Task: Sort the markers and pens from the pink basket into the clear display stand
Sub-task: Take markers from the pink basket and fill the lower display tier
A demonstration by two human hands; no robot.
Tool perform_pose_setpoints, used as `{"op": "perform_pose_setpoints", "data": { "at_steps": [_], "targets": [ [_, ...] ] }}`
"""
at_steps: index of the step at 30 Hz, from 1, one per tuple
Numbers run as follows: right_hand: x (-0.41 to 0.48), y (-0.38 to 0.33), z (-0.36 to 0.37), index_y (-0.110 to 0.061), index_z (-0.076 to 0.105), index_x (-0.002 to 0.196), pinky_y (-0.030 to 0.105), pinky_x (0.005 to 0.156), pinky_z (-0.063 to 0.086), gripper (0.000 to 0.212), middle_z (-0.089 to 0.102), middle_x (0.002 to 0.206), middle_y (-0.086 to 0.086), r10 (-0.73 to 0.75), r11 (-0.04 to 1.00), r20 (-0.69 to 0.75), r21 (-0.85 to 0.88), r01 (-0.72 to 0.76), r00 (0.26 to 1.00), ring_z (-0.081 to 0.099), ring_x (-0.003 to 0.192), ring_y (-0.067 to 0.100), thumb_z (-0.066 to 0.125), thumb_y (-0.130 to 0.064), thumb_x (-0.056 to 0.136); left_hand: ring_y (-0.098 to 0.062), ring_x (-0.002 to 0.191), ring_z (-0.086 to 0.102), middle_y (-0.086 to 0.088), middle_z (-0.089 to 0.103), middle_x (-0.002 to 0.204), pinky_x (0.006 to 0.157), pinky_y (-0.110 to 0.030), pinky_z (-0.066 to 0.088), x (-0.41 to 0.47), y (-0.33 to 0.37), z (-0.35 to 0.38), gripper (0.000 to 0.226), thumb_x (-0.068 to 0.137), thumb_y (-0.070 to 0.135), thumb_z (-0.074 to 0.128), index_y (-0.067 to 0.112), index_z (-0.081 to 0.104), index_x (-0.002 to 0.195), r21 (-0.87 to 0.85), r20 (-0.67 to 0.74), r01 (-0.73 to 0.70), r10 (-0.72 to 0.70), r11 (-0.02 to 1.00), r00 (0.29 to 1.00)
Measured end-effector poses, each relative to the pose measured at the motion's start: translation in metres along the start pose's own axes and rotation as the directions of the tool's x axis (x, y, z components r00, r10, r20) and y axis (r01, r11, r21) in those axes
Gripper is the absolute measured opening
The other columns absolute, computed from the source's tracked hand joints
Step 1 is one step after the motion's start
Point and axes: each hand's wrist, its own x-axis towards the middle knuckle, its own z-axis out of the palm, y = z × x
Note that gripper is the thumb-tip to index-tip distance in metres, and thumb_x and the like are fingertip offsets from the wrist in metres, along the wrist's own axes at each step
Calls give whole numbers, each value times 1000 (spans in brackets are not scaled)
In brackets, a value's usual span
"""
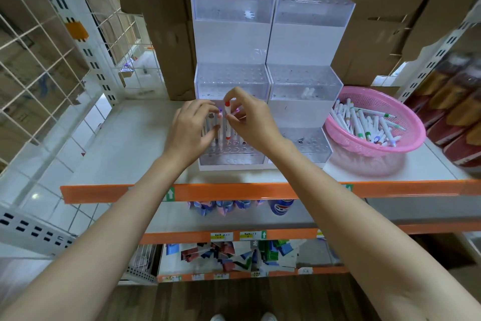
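Note:
A clear stepped display stand [231, 76] stands on the shelf, with a second one [307, 78] to its right. My right hand [250, 117] holds a white marker with red caps [227, 123] upright over the lowest tier of the left stand. My left hand [192, 125] curls around several white markers [214, 130] standing in that tier's holes. The pink basket [406, 117] at the right holds several white markers [364, 123] with coloured caps.
Cardboard boxes [156, 8] rise behind the stands. The shelf's orange front edge [234, 192] runs below my wrists. A white wire grid [39, 60] closes the left side. Dark packaged goods [455, 112] sit at the far right. Lower shelves hold coloured packets.

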Motion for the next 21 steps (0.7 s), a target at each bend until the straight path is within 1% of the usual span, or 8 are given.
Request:
{"op": "perform_pose_setpoints", "data": {
  "at_steps": [4,7,11,13,17,19,21],
  "targets": [
    [-2,4,3,-10,56,102,43,65,55,18,63,81,7,-4,999,43,-38,6,999,62,69,24,64,-4,86,-24,107,54,-5,61,114,87,-34,39,-3,-1,-8,32,79,17,70,12,62,109,47,-16,19,-19,999,1000],
    [-4,7,8,-9,57,101,45,66,55,16,64,77,6,8,997,43,-83,-4,999,61,67,25,63,-5,87,-24,108,55,-4,61,115,88,-35,39,-4,-1,-11,34,80,22,70,13,61,111,69,-9,18,-17,997,1000],
    [-6,12,13,-7,56,98,46,76,52,10,63,69,7,12,991,43,-136,-6,999,58,63,28,61,-9,89,-24,109,54,-5,61,116,88,-37,40,-6,-1,-12,37,80,26,70,13,61,113,92,9,9,-10,996,1000],
    [-6,13,14,-6,56,98,44,75,52,10,65,71,9,27,989,44,-144,-20,999,60,64,29,61,-9,89,-24,110,54,-6,61,117,89,-37,41,-7,0,-12,39,80,26,71,12,61,115,105,23,-1,-1,994,1000],
    [-6,12,16,-7,56,99,47,71,53,12,66,75,10,52,989,52,-144,-44,997,61,68,29,62,-8,89,-26,112,54,-7,60,120,91,-39,41,-10,1,-11,43,79,25,71,11,60,118,122,62,-8,0,992,998],
    [-6,10,13,-7,56,101,47,70,53,13,67,78,9,48,986,70,-160,-36,996,62,70,29,61,-11,90,-26,113,55,-7,60,120,92,-39,41,-10,2,-11,43,79,25,72,10,60,118,126,70,-9,0,992,998],
    [-8,7,9,-8,56,108,46,71,52,19,66,83,8,24,979,91,-203,-5,996,61,73,29,60,-18,92,-26,112,55,-8,61,119,91,-40,42,-9,2,-13,43,79,25,72,10,60,118,130,66,-13,4,991,998]
  ]
}}
